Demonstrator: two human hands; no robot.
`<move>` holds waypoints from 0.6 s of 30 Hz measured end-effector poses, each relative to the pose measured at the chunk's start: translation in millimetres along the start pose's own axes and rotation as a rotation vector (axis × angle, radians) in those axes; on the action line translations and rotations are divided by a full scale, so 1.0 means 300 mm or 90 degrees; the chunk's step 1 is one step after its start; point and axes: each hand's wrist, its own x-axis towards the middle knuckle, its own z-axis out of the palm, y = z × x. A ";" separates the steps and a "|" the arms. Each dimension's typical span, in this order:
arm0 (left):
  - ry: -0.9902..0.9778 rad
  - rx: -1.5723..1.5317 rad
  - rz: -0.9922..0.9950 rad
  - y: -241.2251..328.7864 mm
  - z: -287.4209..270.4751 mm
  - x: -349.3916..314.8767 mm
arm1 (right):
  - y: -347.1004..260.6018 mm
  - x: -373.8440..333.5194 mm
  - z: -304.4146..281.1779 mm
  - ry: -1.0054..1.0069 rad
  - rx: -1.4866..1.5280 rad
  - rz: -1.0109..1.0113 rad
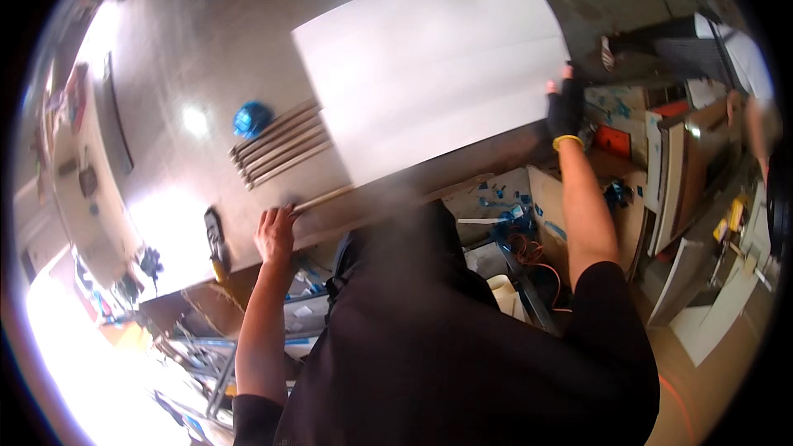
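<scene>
A large white flat panel (438,66) lies on the grey workbench (186,41), covering part of several parallel metal rods (281,144). My left hand (275,235) is bare and closed at the near end of a separate thin rod (326,197), whose far end passes under the panel's corner. My right hand (565,111) wears a black fingerless glove with a yellow cuff. It grips the panel's right edge near the front corner, thumb and a finger showing; the other fingers are hidden. A shiny blue round bundle (252,119) sits beyond the rods.
A dark tool with a yellow end (215,244) lies near the bench's front left edge. Below the bench, an open cardboard box (541,198) holds blue scraps. Boards (681,182) lean at the right. Another person (743,58) is at the far right.
</scene>
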 end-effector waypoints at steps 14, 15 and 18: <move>0.121 -0.083 0.003 -0.075 -0.009 -0.026 | -1.275 -0.939 0.206 -0.188 0.198 -0.315; 0.117 -0.087 0.005 -0.073 -0.015 -0.021 | -1.389 -0.972 0.148 -0.394 0.235 -0.271; 0.113 -0.114 0.009 -0.083 -0.008 -0.038 | -1.485 -1.085 0.142 -0.202 0.398 -0.574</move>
